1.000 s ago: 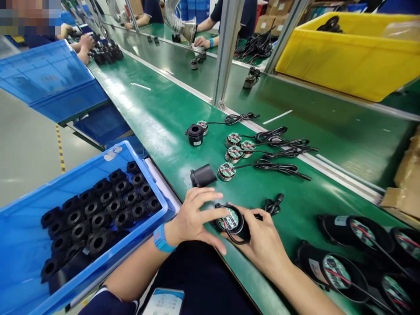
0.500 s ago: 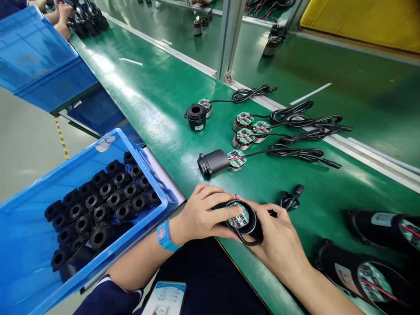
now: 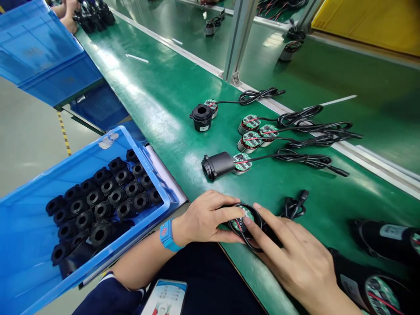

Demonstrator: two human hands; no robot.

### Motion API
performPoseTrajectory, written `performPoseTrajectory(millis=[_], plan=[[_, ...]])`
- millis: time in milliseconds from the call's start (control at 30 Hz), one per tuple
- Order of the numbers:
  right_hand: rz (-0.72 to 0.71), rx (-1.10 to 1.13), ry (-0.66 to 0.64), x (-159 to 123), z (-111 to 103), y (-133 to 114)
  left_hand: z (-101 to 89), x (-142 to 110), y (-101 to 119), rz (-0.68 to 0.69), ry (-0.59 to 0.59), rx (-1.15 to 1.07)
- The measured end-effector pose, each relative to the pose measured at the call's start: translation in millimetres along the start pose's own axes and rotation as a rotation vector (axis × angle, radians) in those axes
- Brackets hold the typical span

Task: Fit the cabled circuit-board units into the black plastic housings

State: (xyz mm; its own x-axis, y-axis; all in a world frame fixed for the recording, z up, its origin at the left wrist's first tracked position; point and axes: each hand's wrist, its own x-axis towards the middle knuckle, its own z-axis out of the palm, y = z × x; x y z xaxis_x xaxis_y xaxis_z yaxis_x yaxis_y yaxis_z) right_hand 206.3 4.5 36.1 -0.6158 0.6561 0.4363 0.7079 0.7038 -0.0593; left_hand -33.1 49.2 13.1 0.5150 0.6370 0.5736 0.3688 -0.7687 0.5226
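A black cylindrical motor housing [image 3: 229,204] sits between my hands at the bench's near edge, its open end facing up. Inside it is a round green circuit board [image 3: 246,213] with red and black leads, and a black cable loops over the near rim. My left hand [image 3: 210,216] is wrapped around the housing's left side, its index finger reaching onto the board. From the right, my right hand [image 3: 292,249] lies over the housing, one fingertip on the board and another at the far rim; its thumb is hidden. A coiled cable end [image 3: 293,205] lies just beyond.
A blue crate [image 3: 123,131] at left holds several black housings. On the green bench [image 3: 170,109] are several motors [image 3: 251,142] with coiled cables, a lying housing [image 3: 219,164] and an upright one [image 3: 201,117]. Filled housings [image 3: 383,232] lie at right. A co-worker's hand [image 3: 69,17] shows top left.
My right hand has moved from gripping the housing's right side to over its top, a fingertip now on the board. My left hand keeps its hold. The view has shifted slightly.
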Motion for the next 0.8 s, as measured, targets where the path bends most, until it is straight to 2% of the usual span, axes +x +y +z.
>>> performPoseTrajectory(millis=[167,333,400,500,633,733,800], plan=[[-0.025,-0.100,-0.054,2,-4,-2,0.5,0,-3,0.031,-0.003,-0.027],[0.040,-0.068,-0.013,6,-5,-7,1.3,0,-2,0.031,0.049,-0.024],[0.013,-0.055,0.017,8,-5,-8,0.5,1,-1,0.026,0.037,-0.013],[-0.031,-0.090,-0.008,9,-7,-9,-1.7,2,0,0.025,0.009,-0.010],[-0.006,-0.148,-0.043,9,-10,-10,-3.2,2,1,0.030,-0.004,-0.009],[0.025,-0.057,-0.016,5,-5,-9,0.4,0,2,-0.007,0.027,-0.052],[0.123,0.091,0.014,3,1,-8,5.5,-1,1,-0.012,0.094,-0.090]])
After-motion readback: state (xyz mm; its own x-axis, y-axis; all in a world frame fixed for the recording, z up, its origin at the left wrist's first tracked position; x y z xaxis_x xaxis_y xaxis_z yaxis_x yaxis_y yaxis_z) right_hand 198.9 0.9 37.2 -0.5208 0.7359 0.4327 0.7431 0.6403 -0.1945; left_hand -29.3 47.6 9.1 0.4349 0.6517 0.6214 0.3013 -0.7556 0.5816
